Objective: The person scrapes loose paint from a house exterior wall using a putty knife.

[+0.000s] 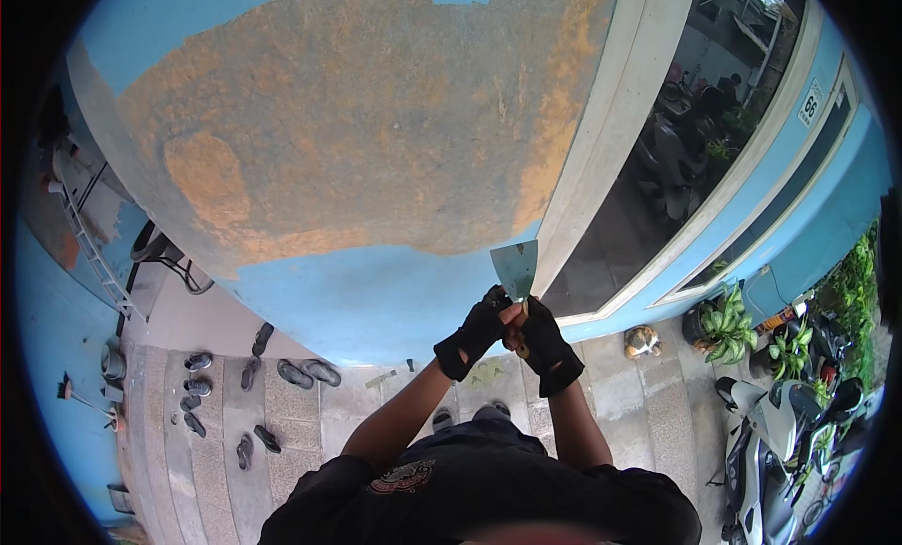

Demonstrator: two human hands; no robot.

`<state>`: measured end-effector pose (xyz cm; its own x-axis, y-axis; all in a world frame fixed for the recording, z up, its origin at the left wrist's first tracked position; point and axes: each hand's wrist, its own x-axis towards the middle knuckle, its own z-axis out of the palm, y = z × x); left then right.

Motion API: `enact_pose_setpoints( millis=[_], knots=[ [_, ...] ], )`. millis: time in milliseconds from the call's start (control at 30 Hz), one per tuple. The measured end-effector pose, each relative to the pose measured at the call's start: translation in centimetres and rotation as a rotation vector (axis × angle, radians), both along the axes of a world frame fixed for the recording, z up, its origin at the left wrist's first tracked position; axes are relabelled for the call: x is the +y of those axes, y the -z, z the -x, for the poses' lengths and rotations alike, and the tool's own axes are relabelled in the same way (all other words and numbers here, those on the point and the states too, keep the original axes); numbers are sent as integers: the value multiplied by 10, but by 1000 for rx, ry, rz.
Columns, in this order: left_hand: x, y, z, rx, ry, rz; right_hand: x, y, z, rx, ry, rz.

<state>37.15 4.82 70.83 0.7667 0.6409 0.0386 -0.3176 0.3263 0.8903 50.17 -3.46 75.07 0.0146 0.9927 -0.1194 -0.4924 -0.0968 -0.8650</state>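
Observation:
A wide-bladed paint scraper (516,267) points up and away from me, its blade in front of the lower blue part of the wall. Both hands wear black fingerless gloves and meet at its handle. My right hand (547,343) is closed round the handle, most of which is hidden. My left hand (483,331) is closed too, its fingertips on the handle just below the blade. Ahead, the wall (376,132) has a large bare patch of grey and orange, edged by blue paint. Whether the blade touches the wall, I cannot tell.
A pale-framed glass window (658,179) stands right of the patch. Several sandals (296,374) lie on the tiled floor (343,418) to my left. At right are a cat (643,341), potted plants (725,324) and a motorbike (766,442). A ladder (89,240) leans far left.

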Motion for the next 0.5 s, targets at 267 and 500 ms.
enact_pose_setpoints(
  millis=[267,500],
  knots=[
    [-37,-4,10,15,-23,-6,-30,2,-24,-104,154,-74],
    [-79,-11,-4,149,-70,-133,-56,6,-40,198,221,-94]
  ],
)
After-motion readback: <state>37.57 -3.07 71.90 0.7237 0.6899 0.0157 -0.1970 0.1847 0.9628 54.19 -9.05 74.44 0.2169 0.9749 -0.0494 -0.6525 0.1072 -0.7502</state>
